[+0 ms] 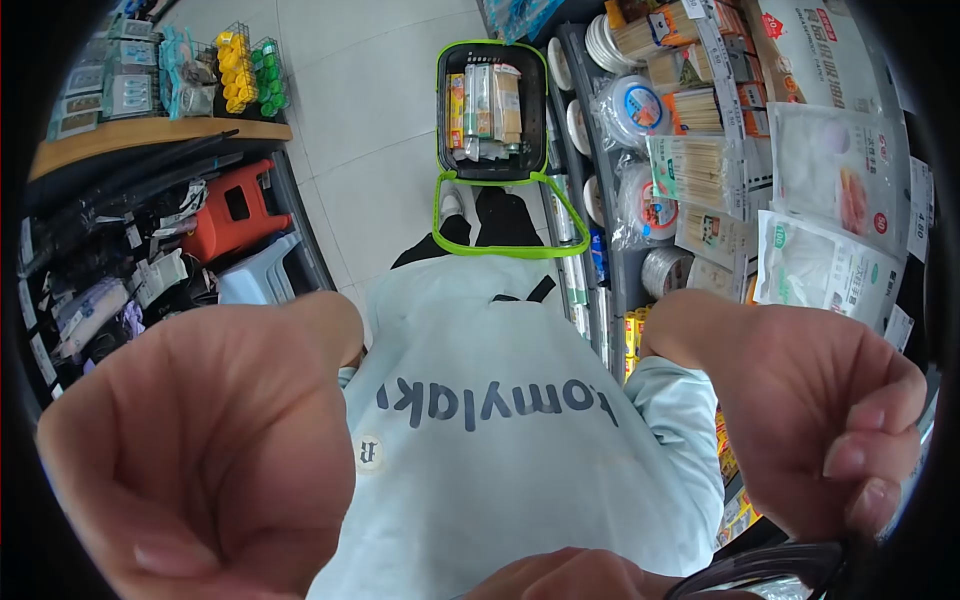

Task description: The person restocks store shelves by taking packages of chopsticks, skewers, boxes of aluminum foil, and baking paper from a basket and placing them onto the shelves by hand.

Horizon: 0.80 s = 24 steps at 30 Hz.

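My left hand (210, 440) is raised close to the camera at the lower left, palm in view, its fingers curled inward; nothing shows in it. On the right, my right hand (825, 415) is also raised, fingers bent toward the palm, and no object shows between them. Between the two hands is my pale shirt (500, 480) with dark lettering. A black basket with a green rim (441, 110) stands on the floor beyond my feet, holding several packages (485, 105). Its green handle (515, 250) is folded down toward me.
At the right, a shelf holds skewer packs (690, 170), wrapped white plates (635, 105) and glove packets (815, 265). The left shelf has a red stool (238, 210), a light blue stool (262, 275) and bagged goods. A dark glasses frame (760, 565) shows at the bottom.
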### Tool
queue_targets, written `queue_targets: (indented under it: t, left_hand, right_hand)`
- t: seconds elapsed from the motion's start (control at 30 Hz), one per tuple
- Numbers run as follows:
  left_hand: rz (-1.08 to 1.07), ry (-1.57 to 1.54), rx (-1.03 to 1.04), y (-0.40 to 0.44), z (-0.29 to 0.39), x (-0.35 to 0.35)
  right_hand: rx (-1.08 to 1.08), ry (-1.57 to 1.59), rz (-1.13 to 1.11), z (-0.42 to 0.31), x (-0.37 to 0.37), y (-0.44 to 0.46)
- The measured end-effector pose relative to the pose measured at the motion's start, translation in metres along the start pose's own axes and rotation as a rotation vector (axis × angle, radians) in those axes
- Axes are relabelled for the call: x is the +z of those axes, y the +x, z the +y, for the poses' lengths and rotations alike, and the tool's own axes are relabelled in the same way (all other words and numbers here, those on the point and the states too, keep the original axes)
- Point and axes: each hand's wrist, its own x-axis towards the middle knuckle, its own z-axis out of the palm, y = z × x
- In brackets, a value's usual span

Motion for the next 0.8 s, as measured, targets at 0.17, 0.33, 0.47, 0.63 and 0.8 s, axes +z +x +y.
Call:
queue_targets:
  t: [0.17, 0.33, 0.47, 0.63, 0.8]
  left_hand:
    - [0.074, 0.028, -0.470, -0.072, -0.048, 0.046]
    - [-0.240, 0.177, -1.082, -0.223, -0.083, 0.064]
    - [-0.854, 0.149, -1.375, -0.338, -0.052, 0.061]
    - [-1.463, 0.261, -1.113, -0.402, -0.006, 0.071]
    - [-1.449, 0.095, -1.352, -0.426, -0.007, 0.096]
  right_hand:
    - [0.072, -0.149, 0.041, 0.043, 0.001, -0.059]
    - [1.293, -0.445, -0.273, 0.125, -0.041, -0.255]
    - [1.269, -0.586, -1.002, 0.110, -0.108, -0.421]
    - [1.710, -0.385, -1.429, 0.078, -0.183, -0.568]
    - [1.933, -0.465, -1.272, 0.089, -0.216, -0.676]
